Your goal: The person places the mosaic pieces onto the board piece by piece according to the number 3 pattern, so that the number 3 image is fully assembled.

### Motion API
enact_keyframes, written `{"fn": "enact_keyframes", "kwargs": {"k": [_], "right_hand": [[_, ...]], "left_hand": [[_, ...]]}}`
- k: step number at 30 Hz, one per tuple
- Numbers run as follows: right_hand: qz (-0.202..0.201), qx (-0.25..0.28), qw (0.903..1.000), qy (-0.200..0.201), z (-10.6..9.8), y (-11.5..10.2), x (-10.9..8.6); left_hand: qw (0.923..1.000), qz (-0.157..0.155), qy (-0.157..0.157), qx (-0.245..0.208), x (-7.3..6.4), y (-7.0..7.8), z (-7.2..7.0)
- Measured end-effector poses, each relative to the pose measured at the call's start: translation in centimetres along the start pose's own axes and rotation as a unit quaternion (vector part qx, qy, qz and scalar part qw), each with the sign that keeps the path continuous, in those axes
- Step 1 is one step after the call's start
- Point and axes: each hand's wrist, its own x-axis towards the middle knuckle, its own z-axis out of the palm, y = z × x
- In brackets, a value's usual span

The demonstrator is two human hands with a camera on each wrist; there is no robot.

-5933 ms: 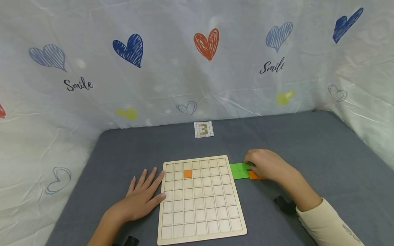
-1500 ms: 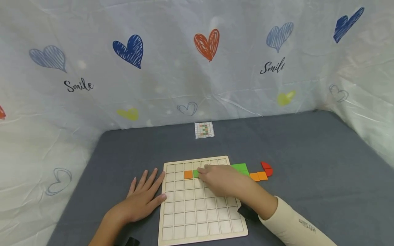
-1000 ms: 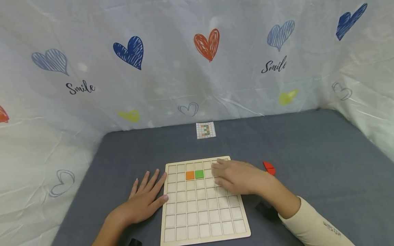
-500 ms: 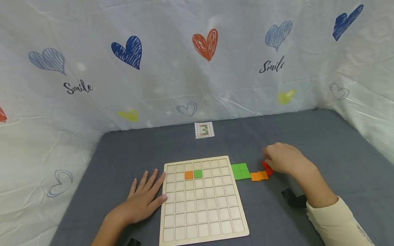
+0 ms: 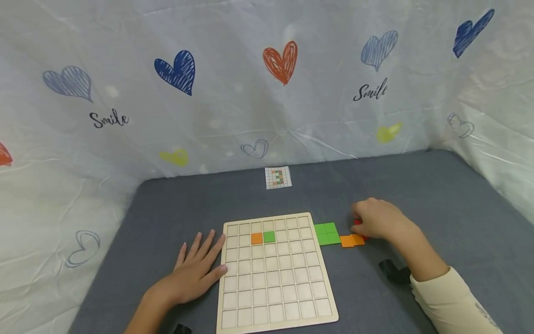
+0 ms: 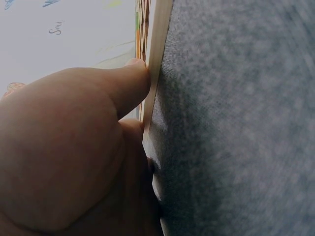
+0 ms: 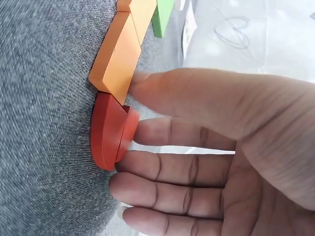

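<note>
My left hand [image 5: 187, 278] lies spread on the grey cloth, fingertips and thumb at the left edge of the wooden grid board [image 5: 275, 297]; in the left wrist view its thumb [image 6: 130, 81] meets the board's side. An orange square tile [image 5: 256, 238] and a green square tile [image 5: 269, 236] sit side by side in the second row. My right hand [image 5: 381, 218] is at two red curved-edge pieces [image 7: 107, 130], fingertips touching their far side. Its thumb [image 7: 162, 93] stands apart from those fingers, beside an orange tile [image 7: 115, 56].
Right of the board lies a block of green tiles [image 5: 327, 234], then two orange tiles [image 5: 347, 241] leading to the red pieces. A small card with a coloured grid pattern [image 5: 278, 177] lies at the back. Behind hangs a white curtain [image 5: 225, 93] with hearts.
A green tile was placed beside the orange one by my right hand, which then moved right to the red pieces and shifted slightly left over them. My left hand stayed at the board's edge.
</note>
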Motion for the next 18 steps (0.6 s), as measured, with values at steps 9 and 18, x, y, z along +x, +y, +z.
{"fn": "enact_keyframes", "kwargs": {"k": [9,18], "right_hand": [[-0.022,-0.006,0.9997,0.006,0.15,-0.16,0.16],[-0.072,-0.018,0.9960,0.049,0.60,-0.59,0.49]], "left_hand": [[1.0000,-0.003,-0.002,-0.001,-0.09,0.06,-0.13],[1.0000,-0.002,-0.003,0.004,-0.01,-0.01,-0.09]]}}
